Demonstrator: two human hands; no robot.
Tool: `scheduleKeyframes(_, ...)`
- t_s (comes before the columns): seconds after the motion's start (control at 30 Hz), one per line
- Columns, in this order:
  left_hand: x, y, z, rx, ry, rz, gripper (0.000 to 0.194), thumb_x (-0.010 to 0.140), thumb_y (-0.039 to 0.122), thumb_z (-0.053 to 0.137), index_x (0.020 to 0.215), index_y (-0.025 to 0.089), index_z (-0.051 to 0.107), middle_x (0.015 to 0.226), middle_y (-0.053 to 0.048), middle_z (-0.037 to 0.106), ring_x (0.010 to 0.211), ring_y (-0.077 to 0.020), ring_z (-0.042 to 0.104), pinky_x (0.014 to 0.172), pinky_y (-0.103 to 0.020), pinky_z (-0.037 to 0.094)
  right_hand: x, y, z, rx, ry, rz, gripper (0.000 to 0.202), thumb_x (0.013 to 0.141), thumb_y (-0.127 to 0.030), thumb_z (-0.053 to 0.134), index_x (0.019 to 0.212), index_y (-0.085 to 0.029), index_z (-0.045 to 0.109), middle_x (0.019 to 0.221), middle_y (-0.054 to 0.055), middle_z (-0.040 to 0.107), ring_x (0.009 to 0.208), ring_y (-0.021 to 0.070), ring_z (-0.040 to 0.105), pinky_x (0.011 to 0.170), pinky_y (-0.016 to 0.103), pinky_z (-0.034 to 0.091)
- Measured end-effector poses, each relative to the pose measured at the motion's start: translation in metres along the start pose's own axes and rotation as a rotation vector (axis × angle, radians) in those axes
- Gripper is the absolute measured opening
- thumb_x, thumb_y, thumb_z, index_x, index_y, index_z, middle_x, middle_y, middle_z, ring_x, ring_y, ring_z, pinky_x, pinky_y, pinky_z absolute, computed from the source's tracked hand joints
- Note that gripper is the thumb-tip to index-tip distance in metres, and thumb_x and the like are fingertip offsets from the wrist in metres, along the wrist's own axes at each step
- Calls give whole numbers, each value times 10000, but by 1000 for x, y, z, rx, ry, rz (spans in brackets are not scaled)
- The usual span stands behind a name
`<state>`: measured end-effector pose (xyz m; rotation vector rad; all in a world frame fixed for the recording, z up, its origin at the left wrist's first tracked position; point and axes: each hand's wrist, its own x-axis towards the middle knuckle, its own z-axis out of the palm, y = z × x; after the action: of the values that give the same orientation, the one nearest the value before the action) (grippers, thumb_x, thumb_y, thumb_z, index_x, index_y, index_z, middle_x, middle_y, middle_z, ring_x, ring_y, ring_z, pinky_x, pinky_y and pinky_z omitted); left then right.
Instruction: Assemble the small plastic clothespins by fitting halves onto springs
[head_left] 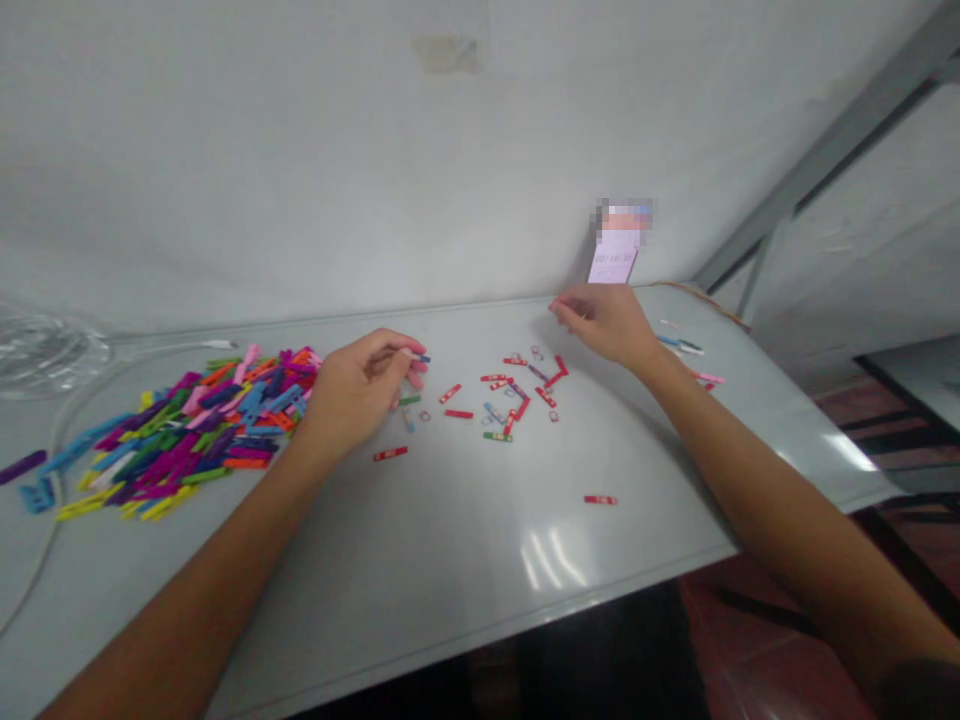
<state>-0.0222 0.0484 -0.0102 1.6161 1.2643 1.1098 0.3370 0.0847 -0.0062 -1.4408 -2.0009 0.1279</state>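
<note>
My left hand (367,385) is closed, with a small dark blue clothespin half (424,358) pinched between thumb and fingers just above the table. My right hand (604,320) is raised near the back of the table, its fingers pressed together; whatever is in them is too small to make out. Between the hands lie several loose clothespin halves, mostly red (459,414), with a green one (497,437) among them. Small metal springs (537,352) are scattered around these pieces. One red half (601,500) lies apart, closer to the front edge.
A heap of colourful clothespins (187,430) spreads left of my left hand, beside a white cable (56,500) and a clear plastic bundle (45,350). A phone (615,258) leans on the wall. More pieces (682,344) lie behind my right forearm.
</note>
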Motion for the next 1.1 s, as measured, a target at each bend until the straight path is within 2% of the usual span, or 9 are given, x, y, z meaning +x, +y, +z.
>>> scheduleKeyframes(0.13, -7, 7, 3, 118, -19, -4, 178, 923, 301, 704, 1002, 182, 810, 807, -57, 797, 659, -185, 743, 516, -241, 498, -2, -2, -2, -9, -25, -19, 287, 1015, -344, 643, 943, -160, 851, 839, 90, 838, 694, 218, 706, 681, 341, 472)
scheduleKeyframes(0.27, -6, 3, -1, 182, 5, 4, 187, 930, 310, 690, 996, 195, 822, 783, -28, 772, 605, -157, 688, 534, -246, 494, -5, -8, 0, -8, -92, -68, 263, 1019, -315, 638, 981, -167, 852, 897, 90, 847, 714, 211, 710, 698, 336, 486)
scheduleKeyframes(0.43, 3, -9, -10, 126, 38, 9, 203, 988, 337, 675, 1061, 214, 820, 734, -5, 703, 563, -148, 612, 513, -254, 459, -6, -8, 1, -31, -202, -122, 222, 989, -275, 668, 1030, -172, 860, 959, 93, 859, 765, 221, 728, 737, 339, 504)
scheduleKeyframes(0.57, 4, -7, -11, 89, 53, 2, 212, 991, 305, 657, 1079, 232, 835, 725, -1, 692, 526, -140, 572, 525, -270, 454, -6, -5, -2, -40, -286, -217, 229, 936, -214, 677, 1056, -170, 867, 1014, 111, 844, 836, 247, 738, 785, 355, 520)
scheduleKeyframes(0.73, 3, -3, -9, 119, 116, -33, 211, 958, 288, 658, 1035, 223, 844, 746, -20, 719, 551, -159, 605, 522, -282, 453, -7, -5, -5, -68, -366, -236, 180, 917, -210, 695, 991, -189, 857, 994, 88, 826, 846, 241, 734, 788, 348, 518)
scheduleKeyframes(0.9, 2, -4, -8, 131, 93, -61, 223, 925, 315, 705, 1056, 206, 849, 713, -14, 720, 537, -156, 604, 527, -273, 463, -8, -5, -5, -81, -424, -249, 165, 918, -258, 757, 1039, -201, 853, 1066, 86, 820, 929, 250, 752, 826, 350, 536)
scheduleKeyframes(1.1, 0, -5, -8, 237, 67, 7, 239, 909, 360, 771, 1093, 222, 833, 786, -20, 768, 647, -186, 687, 604, -284, 521, -8, -3, -3, -82, -415, -245, 167, 926, -231, 748, 1046, -186, 855, 1031, 89, 800, 895, 242, 735, 818, 348, 526)
